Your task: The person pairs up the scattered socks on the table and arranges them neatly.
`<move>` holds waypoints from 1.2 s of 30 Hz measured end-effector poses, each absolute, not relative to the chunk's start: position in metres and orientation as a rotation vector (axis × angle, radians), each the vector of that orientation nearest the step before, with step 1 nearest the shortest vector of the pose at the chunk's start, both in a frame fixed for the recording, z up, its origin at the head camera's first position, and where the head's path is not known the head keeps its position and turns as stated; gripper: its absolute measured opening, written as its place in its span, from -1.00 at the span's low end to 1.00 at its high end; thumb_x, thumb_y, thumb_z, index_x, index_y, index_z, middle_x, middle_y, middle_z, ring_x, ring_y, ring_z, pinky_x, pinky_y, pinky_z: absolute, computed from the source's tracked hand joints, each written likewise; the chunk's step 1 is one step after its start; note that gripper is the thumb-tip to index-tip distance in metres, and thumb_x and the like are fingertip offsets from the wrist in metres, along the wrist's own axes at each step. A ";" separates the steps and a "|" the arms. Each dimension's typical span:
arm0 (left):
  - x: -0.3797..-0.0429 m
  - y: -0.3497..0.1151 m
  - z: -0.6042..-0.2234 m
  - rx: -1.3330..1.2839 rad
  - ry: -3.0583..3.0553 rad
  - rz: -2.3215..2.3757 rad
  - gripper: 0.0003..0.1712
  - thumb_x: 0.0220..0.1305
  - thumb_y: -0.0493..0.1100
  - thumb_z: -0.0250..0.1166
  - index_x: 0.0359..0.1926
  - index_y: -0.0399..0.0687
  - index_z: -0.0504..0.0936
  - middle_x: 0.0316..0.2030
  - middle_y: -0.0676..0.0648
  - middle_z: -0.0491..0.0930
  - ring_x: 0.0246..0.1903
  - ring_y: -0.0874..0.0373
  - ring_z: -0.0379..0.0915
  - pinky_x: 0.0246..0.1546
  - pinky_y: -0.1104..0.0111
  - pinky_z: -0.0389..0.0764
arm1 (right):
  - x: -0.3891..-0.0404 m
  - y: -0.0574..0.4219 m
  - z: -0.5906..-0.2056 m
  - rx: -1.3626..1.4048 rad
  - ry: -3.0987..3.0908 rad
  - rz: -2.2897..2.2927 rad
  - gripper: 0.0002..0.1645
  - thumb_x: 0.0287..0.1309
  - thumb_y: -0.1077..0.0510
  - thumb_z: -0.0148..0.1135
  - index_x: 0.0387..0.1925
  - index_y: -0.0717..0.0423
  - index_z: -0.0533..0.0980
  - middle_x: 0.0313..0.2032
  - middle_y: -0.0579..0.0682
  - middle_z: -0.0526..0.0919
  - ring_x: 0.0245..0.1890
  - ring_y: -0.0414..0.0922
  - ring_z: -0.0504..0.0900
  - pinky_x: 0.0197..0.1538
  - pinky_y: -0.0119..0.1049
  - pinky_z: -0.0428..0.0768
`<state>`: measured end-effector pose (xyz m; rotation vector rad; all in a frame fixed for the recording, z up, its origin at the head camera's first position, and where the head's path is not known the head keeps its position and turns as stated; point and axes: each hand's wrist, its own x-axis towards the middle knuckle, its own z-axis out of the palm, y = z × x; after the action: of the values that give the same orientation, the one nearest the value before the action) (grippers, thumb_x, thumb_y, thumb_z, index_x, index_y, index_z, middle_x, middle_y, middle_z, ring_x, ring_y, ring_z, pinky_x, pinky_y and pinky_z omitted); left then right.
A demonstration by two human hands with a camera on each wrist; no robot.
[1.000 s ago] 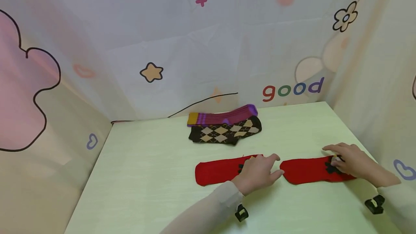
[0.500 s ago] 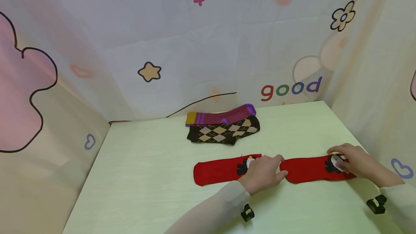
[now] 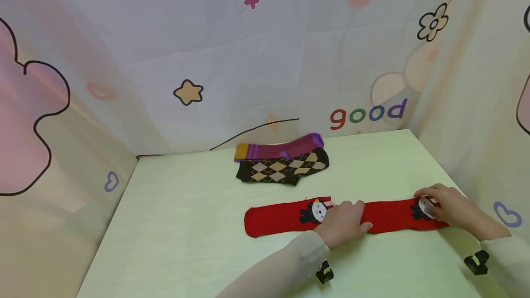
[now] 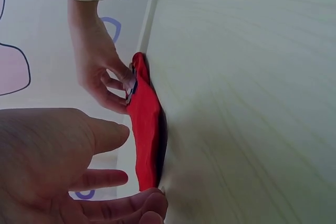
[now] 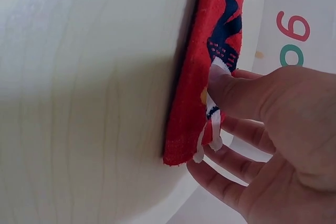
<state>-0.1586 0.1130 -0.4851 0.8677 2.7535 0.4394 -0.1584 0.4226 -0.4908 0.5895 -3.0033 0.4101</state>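
Two red socks with cartoon animal faces lie end to end on the table. Across the cuff of the left red sock reaches my left hand, its fingers and thumb spread around the toe end of the right red sock. In the left wrist view, those fingertips touch or nearly touch that toe, with the thumb apart from it. My right hand grips the right sock near its cuff. The thumb presses on the animal face, with the fingers along the far edge.
Behind the red socks, a black-and-tan argyle sock lies against a purple striped sock with a mustard cuff. The pale table meets a printed curtain at the back and sides.
My left hand has moved right, from above the left sock's cuff to the right sock's toe. The right hand's fingers have drawn in on the sock's cuff end. The socks lie still.
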 end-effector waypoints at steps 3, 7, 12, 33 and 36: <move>-0.159 0.115 -0.486 0.868 2.752 0.443 -0.72 0.43 0.16 0.29 -0.08 0.12 0.52 -0.48 0.12 0.46 -0.50 0.28 0.37 -0.52 0.45 0.40 | -0.158 0.423 -0.491 0.584 -3.002 0.402 -0.59 -0.06 0.45 0.50 -0.10 0.26 0.64 -0.16 0.31 0.64 -0.23 0.16 0.60 -0.21 0.08 0.68; -0.157 0.120 -0.485 0.861 2.751 0.431 -0.73 0.43 0.15 0.29 -0.08 0.13 0.54 -0.47 0.12 0.47 -0.51 0.28 0.37 -0.52 0.45 0.41 | -0.158 0.422 -0.491 0.573 -3.010 0.415 -0.59 -0.05 0.45 0.50 -0.09 0.27 0.64 -0.16 0.32 0.63 -0.22 0.19 0.61 -0.15 0.18 0.68; -0.155 0.124 -0.486 0.865 2.759 0.409 -0.74 0.41 0.15 0.31 -0.10 0.16 0.54 -0.50 0.13 0.46 -0.53 0.28 0.37 -0.55 0.43 0.40 | -0.157 0.421 -0.492 0.571 -3.012 0.418 -0.59 -0.05 0.45 0.51 -0.09 0.26 0.65 -0.16 0.31 0.64 -0.21 0.17 0.61 -0.17 0.13 0.69; -0.163 0.140 -0.496 0.800 2.780 0.380 -0.68 0.39 0.23 0.30 -0.16 0.14 0.57 -0.53 0.14 0.53 -0.58 0.26 0.41 -0.54 0.43 0.44 | -0.156 0.421 -0.492 0.560 -3.015 0.426 -0.59 -0.03 0.44 0.50 -0.08 0.28 0.64 -0.14 0.34 0.63 -0.20 0.22 0.61 -0.13 0.19 0.68; -0.164 0.140 -0.495 0.776 2.787 0.405 -0.69 0.39 0.20 0.31 -0.14 0.12 0.57 -0.48 0.13 0.58 -0.57 0.25 0.42 -0.51 0.42 0.46 | -0.156 0.421 -0.491 0.564 -3.011 0.427 -0.59 -0.04 0.44 0.51 -0.08 0.28 0.64 -0.15 0.33 0.63 -0.20 0.21 0.61 -0.14 0.19 0.68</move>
<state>-0.1641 0.1405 -0.4954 0.7759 2.7874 0.4054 -0.1562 0.4209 -0.4910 0.5638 -3.0106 0.4275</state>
